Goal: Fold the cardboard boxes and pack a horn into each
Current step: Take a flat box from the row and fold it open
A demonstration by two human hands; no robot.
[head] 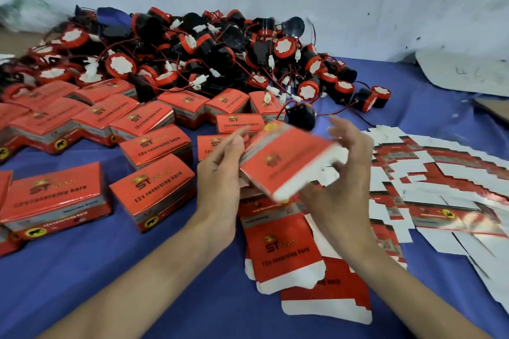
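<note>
The red cardboard box [286,157], blurred and tilted, hangs above the blue tabletop [82,283] between both hands. The grip of the left hand [220,170] pinches its left edge. The right hand [344,173] spreads its fingers at the white end, its grip too blurred to tell. Horns [192,44] pile behind.

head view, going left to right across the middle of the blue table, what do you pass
closed red boxes → left hand → blurred red box between the hands → right hand → flat box blanks
</note>
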